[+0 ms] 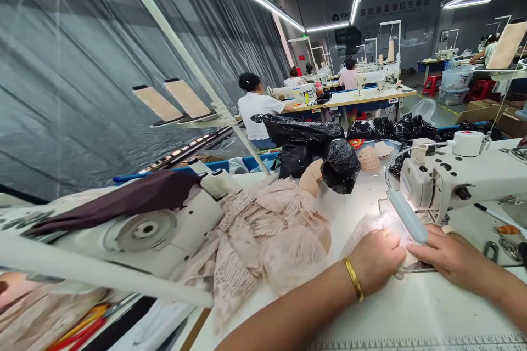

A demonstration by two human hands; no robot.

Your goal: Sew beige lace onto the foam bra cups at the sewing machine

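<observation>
Because the lamp (407, 216) on the sewing machine (453, 175) throws a hard glare, the lace piece (373, 226) under it is washed out almost to white and its edges are hard to trace. It lies on the white table (411, 307) at the foot of the machine. The left hand (376, 260), a gold bangle (353, 278) at the wrist, rests on it with curled fingers; whether they pinch the cloth I cannot tell. The right hand (450, 258) lies flat and spread just beside it, its fingertips hidden behind the lamp. The needle is hidden too. To the left, a blurred heap of lace (267, 236) spreads across the table.
</observation>
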